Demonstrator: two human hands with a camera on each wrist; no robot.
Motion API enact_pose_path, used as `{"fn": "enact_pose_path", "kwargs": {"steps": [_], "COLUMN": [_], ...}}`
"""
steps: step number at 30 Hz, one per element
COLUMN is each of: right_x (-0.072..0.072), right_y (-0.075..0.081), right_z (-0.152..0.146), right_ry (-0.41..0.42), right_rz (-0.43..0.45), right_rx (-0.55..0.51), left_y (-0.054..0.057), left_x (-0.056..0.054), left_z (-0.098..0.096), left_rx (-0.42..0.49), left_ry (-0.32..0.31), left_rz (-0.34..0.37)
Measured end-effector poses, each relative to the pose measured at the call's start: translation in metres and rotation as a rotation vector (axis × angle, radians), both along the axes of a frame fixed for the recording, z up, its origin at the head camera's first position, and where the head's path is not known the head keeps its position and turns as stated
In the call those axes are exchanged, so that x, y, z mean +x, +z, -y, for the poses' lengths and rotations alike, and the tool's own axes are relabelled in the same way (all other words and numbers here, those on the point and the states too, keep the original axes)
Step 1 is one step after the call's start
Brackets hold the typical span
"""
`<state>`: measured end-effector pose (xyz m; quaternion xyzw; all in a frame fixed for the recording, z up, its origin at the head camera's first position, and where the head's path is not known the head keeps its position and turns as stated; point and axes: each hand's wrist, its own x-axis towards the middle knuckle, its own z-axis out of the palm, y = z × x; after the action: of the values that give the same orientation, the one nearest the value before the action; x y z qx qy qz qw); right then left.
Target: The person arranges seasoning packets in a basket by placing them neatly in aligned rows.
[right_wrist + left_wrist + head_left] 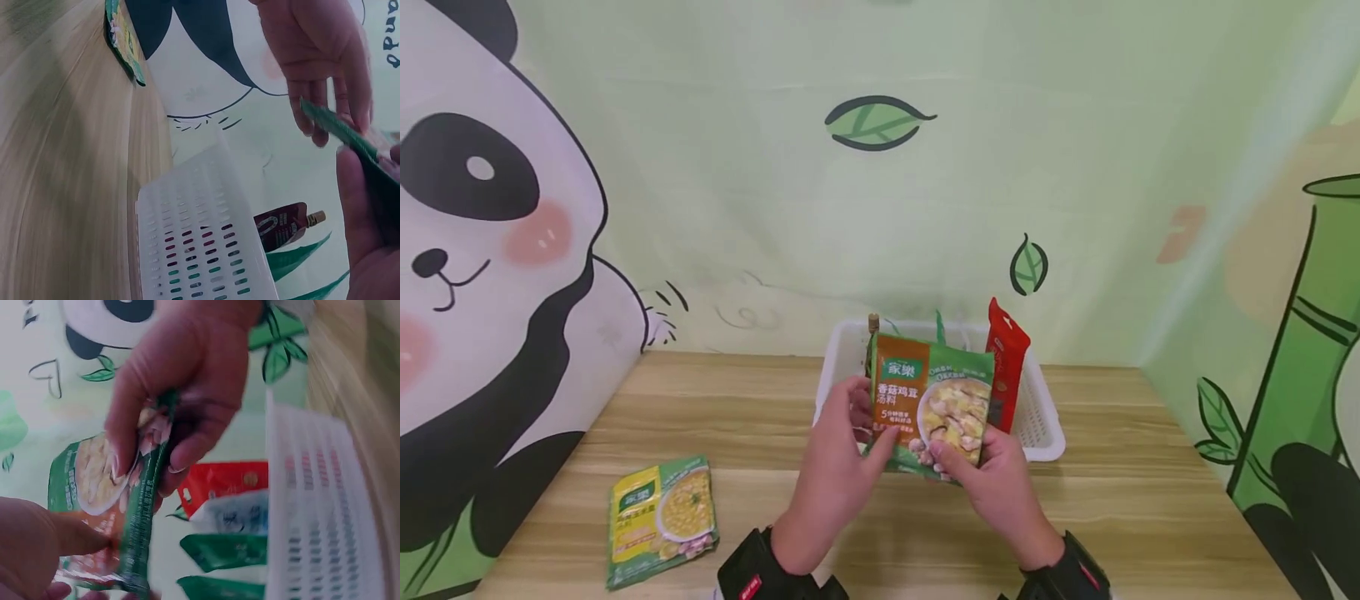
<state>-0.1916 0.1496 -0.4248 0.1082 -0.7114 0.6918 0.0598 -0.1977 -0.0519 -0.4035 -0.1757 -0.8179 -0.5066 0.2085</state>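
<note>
Green and orange, one soup-mix packet stands upright in the air just in front of the white basket, held by both hands at its lower edge. The left hand pinches the lower left corner, thumb on the front and fingers behind; the right hand grips the lower right corner the same way. One more packet, yellow and green, lies flat on the wooden table, well to the left of the hands. The single basket sits at the back of the table against the painted wall; in it stand one red pouch and, as the left wrist view shows, at least two green packets and a white one.
</note>
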Motion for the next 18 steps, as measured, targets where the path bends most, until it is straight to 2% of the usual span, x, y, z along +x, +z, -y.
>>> {"fn": "enact_pose_path", "kwargs": {"steps": [4, 6, 8, 11, 15, 18], "right_x": [0.004, 0.006, 0.007, 0.007, 0.007, 0.008], "right_y": [-0.001, -0.002, -0.004, -0.007, -0.012, -0.014], "right_z": [0.009, 0.012, 0.015, 0.018, 0.022, 0.024], "right_ry": [-0.091, -0.111, -0.118, -0.131, -0.151, -0.148], "right_rz": [-0.008, -0.021, -0.055, -0.135, -0.279, -0.346], "right_rx": [0.008, 0.009, 0.011, 0.017, 0.070, 0.099], "left_y": [-0.001, 0.000, 0.002, 0.005, 0.010, 0.012], "left_x": [0.001, 0.003, 0.008, 0.015, 0.022, 0.025], "left_z": [-0.010, -0.015, -0.018, -0.023, -0.027, -0.028], "left_rx": [-0.206, -0.272, -0.303, -0.294, -0.242, -0.211], "left_ry": [0.157, 0.187, 0.181, 0.124, 0.027, -0.014], "left_rz": [-0.223, -0.283, -0.300, -0.261, -0.123, -0.033]}}
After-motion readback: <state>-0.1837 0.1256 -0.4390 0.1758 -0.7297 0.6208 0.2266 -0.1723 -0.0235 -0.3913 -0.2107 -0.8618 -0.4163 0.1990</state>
